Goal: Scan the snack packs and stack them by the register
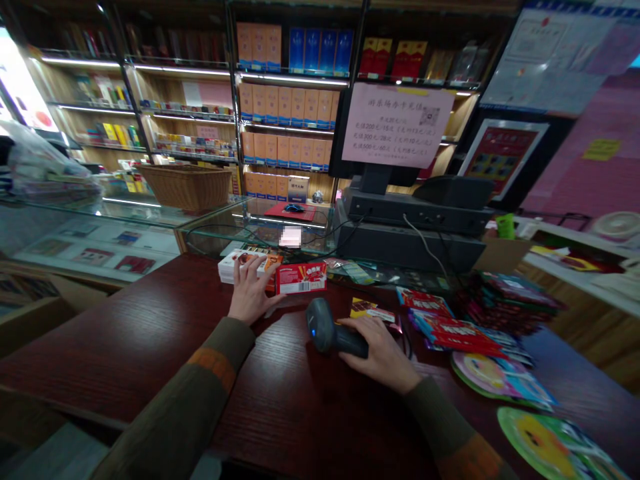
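My left hand point(251, 293) reaches over a stack of white and orange boxes point(227, 268), its fingers spread and touching the top. Beside it, a red snack box point(301, 279) stands on its long edge with a barcode on the side towards me. My right hand point(377, 350) is wrapped round the handle of a dark barcode scanner point(321, 325), whose head points left and shows a small blue light. Just behind that hand lies a yellow and brown packet point(367, 308), partly covered.
Red and blue snack packets point(455, 333) and round-ended cartoon packs point(543, 443) lie on the right of the dark wooden counter point(150, 320). A monitor with a pink sign point(397, 127) stands behind. A wicker basket point(187, 187) sits on the glass case at the left.
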Demonstrator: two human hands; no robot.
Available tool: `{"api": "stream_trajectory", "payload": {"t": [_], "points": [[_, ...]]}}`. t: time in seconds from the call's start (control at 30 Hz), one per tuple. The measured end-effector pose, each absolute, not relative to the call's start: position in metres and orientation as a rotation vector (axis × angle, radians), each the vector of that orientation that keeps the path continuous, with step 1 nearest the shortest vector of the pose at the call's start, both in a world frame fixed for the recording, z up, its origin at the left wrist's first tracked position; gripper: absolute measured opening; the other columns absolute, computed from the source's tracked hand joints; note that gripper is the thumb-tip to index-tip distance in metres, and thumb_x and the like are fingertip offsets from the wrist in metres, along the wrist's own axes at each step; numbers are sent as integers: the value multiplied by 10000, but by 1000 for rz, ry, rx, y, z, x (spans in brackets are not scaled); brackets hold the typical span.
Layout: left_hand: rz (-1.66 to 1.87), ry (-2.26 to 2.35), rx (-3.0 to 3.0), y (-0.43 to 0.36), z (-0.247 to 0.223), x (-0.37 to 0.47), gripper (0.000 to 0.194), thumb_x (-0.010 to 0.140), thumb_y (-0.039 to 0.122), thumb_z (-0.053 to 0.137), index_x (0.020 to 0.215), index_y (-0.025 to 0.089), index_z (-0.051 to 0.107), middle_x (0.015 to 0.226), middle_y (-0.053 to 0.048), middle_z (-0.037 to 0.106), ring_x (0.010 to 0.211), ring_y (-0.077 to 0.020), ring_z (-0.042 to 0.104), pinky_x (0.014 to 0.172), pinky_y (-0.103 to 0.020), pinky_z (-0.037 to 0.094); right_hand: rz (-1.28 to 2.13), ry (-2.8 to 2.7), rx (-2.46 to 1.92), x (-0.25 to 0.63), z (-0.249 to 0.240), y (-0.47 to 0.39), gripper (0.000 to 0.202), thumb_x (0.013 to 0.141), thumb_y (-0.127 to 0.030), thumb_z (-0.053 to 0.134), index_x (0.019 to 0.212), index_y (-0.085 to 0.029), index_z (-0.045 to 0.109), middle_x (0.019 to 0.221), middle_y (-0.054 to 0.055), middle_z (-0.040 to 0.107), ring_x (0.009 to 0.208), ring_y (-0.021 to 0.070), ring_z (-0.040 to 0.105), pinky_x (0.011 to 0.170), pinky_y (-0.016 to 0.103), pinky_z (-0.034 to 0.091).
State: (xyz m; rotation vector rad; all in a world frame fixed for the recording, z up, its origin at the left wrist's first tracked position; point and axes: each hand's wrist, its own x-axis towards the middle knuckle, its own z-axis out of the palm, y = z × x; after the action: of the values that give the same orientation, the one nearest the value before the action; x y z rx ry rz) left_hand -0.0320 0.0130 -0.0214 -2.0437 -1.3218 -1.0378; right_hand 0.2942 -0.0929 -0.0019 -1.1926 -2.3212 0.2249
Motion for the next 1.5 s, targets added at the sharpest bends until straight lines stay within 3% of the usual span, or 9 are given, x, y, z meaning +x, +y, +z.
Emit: {"api": "stream_trajectory", "payload": {"t": [0.33, 0.5, 0.8, 1.07, 1.27, 1.5], "points": [[-1048, -1323, -1997, 16, -26, -33, 737, 777, 597, 708, 1401, 245, 537, 1461, -162, 445, 1408, -368, 360, 1239, -614, 86, 258, -2338, -1173, 293, 4, -97, 434, 791, -238, 716, 1208, -216, 599, 1170, 82, 704, 1092, 267, 621, 974, 430, 420], [-1060, -1340, -2007, 14, -24, -33, 718, 793, 557, 711, 1419, 266, 515, 1473, -155, 444, 1408, -368, 365, 1232, -625, 106, 307, -2379, -1188, 291, 7, -98, 409, 812, -276, 710, 1205, -225, 607, 1158, 81, 712, 1069, 267, 628, 968, 434, 408], [-1072, -1343, -2009, 14, -22, -31, 719, 787, 553, 717, 1414, 259, 521, 1462, -155, 454, 1400, -368, 378, 1234, -618, 115, 347, -2492, -1185, 292, -3, -94, 595, 804, -336, 739, 1356, -230, 543, 1214, 98, 679, 1092, 280, 605, 991, 451, 387], [-1066, -1301, -2023, 13, -21, -30, 715, 803, 542, 705, 1426, 245, 516, 1318, -130, 589, 1326, -340, 462, 1244, -598, 116, 394, -2491, -1201, 292, 0, -96, 611, 823, -439, 742, 1358, -215, 552, 1221, 113, 664, 1102, 293, 595, 994, 481, 407], [-1060, -1248, -2053, 12, -19, -27, 704, 828, 540, 681, 1442, 242, 508, 1278, -119, 641, 1288, -329, 503, 1245, -592, 124, 526, -2096, -1160, 288, 6, -88, 396, 972, -396, 512, 1322, -225, 582, 1108, 88, 687, 1032, 223, 629, 968, 419, 483], [-1048, -1200, -2123, 11, -19, -20, 714, 855, 509, 665, 1488, 258, 450, 1271, -100, 675, 1256, -310, 537, 1246, -580, 124, 745, -1473, -1191, 285, -1, -34, 470, 883, -403, 554, 1312, -219, 606, 1265, 120, 695, 1179, 258, 654, 1026, 472, 512]]}}
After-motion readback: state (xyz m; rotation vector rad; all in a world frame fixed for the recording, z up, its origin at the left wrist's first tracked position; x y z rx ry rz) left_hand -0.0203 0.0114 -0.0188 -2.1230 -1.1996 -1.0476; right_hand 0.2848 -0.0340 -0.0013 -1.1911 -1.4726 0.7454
